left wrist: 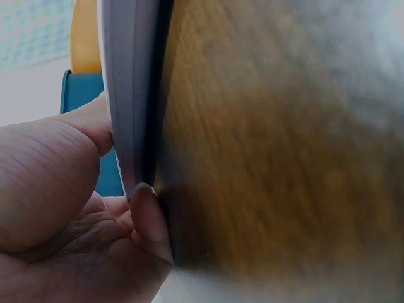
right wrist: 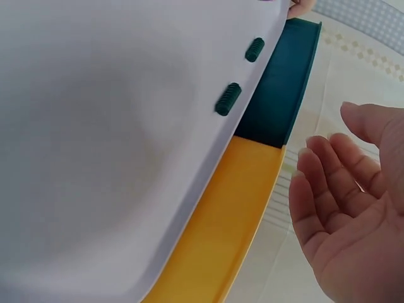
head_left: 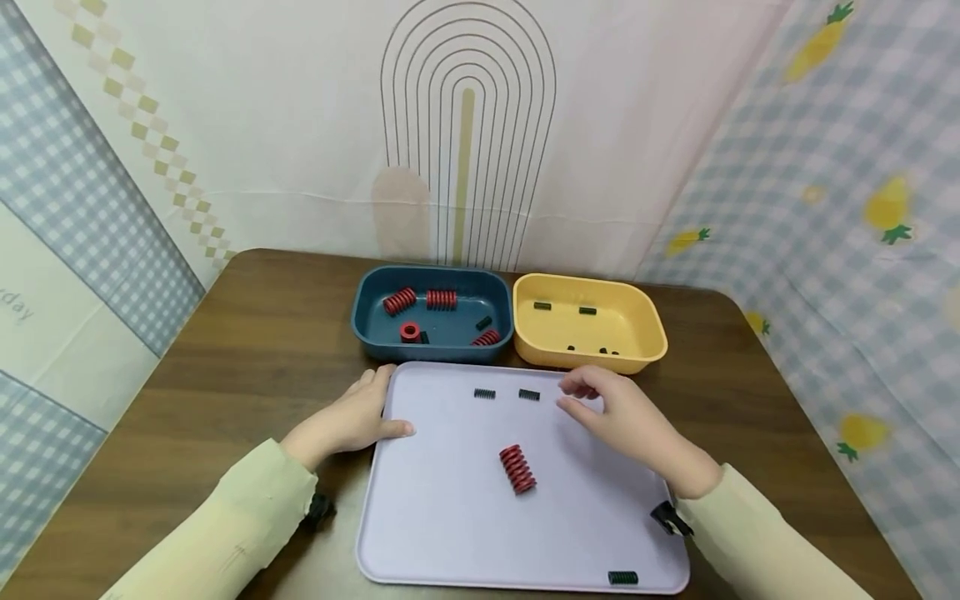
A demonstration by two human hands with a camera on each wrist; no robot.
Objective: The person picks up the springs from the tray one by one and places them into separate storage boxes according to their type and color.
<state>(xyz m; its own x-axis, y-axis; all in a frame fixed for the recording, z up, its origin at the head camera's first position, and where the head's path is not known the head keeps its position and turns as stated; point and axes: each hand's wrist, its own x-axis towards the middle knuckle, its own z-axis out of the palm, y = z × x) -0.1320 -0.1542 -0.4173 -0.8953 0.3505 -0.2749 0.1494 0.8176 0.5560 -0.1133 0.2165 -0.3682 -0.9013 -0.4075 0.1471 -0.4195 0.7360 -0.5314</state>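
My left hand (head_left: 358, 414) grips the upper left edge of a pale lilac tray (head_left: 442, 500). Its thumb lies over the rim, and in the left wrist view a fingertip (left wrist: 149, 218) reaches under the edge. Above the tray's upper right part hovers my right hand (head_left: 611, 408), fingers loosely bent, holding nothing. Nearest to it is a small dark green spring (head_left: 529, 395), with a second green spring (head_left: 484, 393) to its left. A larger red spring (head_left: 517, 469) lies mid-tray. Another green spring (head_left: 622, 577) sits by the tray's lower right edge.
Behind the tray, a blue bin (head_left: 360, 325) holds several red springs (head_left: 441, 300) and small dark pieces. Beside it on the right, a yellow bin (head_left: 652, 333) contains green springs (head_left: 587, 311) and tiny dark bits. All stand on a brown wooden table (head_left: 247, 350) before a fabric backdrop.
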